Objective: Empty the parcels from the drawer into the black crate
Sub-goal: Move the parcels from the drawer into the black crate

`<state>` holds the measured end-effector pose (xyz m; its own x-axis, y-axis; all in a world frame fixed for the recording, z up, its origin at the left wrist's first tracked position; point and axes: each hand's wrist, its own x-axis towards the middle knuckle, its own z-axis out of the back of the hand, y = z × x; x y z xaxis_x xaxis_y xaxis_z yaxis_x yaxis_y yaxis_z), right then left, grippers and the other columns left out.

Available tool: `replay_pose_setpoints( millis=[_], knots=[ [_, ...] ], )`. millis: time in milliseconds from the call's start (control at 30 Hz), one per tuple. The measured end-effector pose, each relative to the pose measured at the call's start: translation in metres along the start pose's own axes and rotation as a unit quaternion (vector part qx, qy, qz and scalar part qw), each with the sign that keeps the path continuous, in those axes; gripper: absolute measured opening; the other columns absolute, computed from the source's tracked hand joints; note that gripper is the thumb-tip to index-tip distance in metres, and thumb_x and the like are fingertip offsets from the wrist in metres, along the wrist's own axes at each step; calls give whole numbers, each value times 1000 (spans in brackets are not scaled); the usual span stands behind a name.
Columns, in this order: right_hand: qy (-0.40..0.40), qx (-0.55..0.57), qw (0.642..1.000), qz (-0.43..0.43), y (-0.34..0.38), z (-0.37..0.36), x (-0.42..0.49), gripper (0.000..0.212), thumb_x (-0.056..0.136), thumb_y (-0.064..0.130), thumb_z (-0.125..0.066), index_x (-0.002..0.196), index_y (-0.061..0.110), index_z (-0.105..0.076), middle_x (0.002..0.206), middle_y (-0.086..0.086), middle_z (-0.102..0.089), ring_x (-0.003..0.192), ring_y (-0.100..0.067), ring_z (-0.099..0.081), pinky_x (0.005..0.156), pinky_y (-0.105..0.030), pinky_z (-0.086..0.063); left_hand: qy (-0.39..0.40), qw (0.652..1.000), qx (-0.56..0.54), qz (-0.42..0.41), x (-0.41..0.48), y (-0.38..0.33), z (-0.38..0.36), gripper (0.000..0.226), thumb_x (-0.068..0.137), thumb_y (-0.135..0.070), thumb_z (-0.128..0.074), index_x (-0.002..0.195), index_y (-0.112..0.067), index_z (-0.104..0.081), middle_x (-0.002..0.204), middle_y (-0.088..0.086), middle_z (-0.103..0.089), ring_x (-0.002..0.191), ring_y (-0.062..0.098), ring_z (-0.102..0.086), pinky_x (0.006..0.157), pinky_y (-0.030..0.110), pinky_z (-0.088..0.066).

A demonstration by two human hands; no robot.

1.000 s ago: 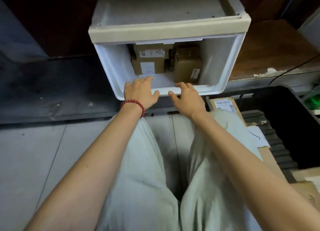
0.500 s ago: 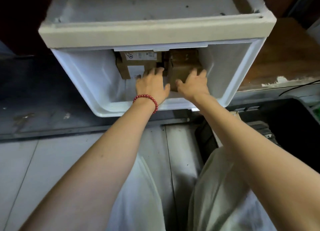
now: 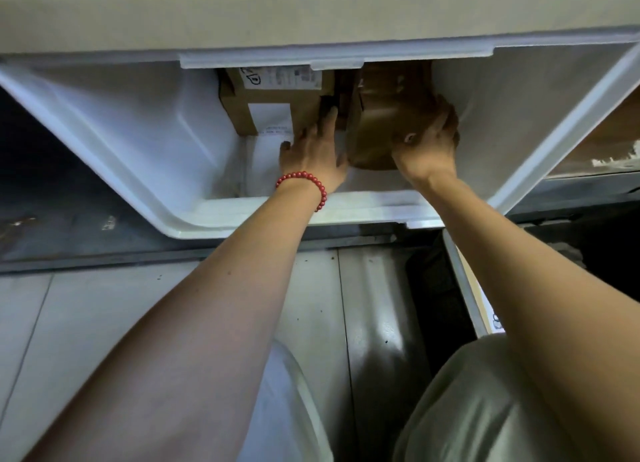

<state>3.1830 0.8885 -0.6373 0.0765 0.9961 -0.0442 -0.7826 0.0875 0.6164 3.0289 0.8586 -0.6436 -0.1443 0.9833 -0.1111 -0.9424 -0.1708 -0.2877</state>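
Observation:
The white plastic drawer (image 3: 166, 150) stands pulled open under its beige cabinet top. Two parcels sit at its back: a cardboard box with white labels (image 3: 277, 94) on the left and a brown taped parcel (image 3: 388, 115) on the right. My left hand (image 3: 315, 150), with a red bead bracelet, reaches into the gap between them, its straight fingers against the brown parcel's left side. My right hand (image 3: 429, 146) grips that parcel's right side, fingers curled round its far edge. The black crate (image 3: 429, 288) stands low on the right, mostly hidden by my right arm.
A white-edged flat carton (image 3: 467, 288) lies along the crate's near side. A wooden board (image 3: 609, 129) is to the right of the drawer. Grey floor tiles (image 3: 104, 323) and my pale trousers (image 3: 478, 409) fill the foreground.
Both hands went from the drawer's front rim deep inside to the parcels. The right hand took hold of the brown parcel, the left slid in beside it. My head leaned closer.

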Motion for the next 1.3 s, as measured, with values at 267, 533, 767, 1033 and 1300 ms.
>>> replay_pose_setpoints(
  millis=[267,533,767,1033,1300],
  knots=[
    [-35,89,995,2,0,-9,5,63,99,35,-46,149,7,-21,147,-18,-29,133,-35,-36,110,-33,-28,-38,973,-227,10,7,-20,-2,83,92,-22,-59,153,-27,-3,154,4,-30,124,26,-51,83,27,-46],
    [-15,253,957,-140,-11,-6,-4,36,100,38,-43,123,10,-41,107,-10,-60,98,-28,-58,84,-33,-47,46,929,-362,59,5,-24,6,83,90,-29,-63,153,-17,-10,151,2,-35,134,20,-40,103,29,-35],
    [81,328,927,-162,-8,-1,-11,38,83,35,-61,113,19,-44,115,-10,-61,101,-32,-64,84,-45,-57,34,864,-482,141,-14,-22,7,68,81,-45,-68,138,-20,-42,141,6,-41,126,21,-44,106,34,-38],
    [105,386,907,-135,12,14,-48,37,86,32,-68,109,16,-44,115,-10,-59,97,-24,-65,70,-36,-59,-30,825,-544,148,-51,-9,38,58,86,-31,-69,132,-23,-35,137,3,-47,124,21,-47,107,40,-39],
    [118,441,889,-39,28,53,-124,64,91,24,-64,142,24,-26,135,0,-49,119,-18,-55,82,-40,-57,-118,833,-530,103,-133,-6,63,65,83,-35,-71,137,-23,-36,129,-7,-47,116,10,-50,92,24,-40]
  ],
)
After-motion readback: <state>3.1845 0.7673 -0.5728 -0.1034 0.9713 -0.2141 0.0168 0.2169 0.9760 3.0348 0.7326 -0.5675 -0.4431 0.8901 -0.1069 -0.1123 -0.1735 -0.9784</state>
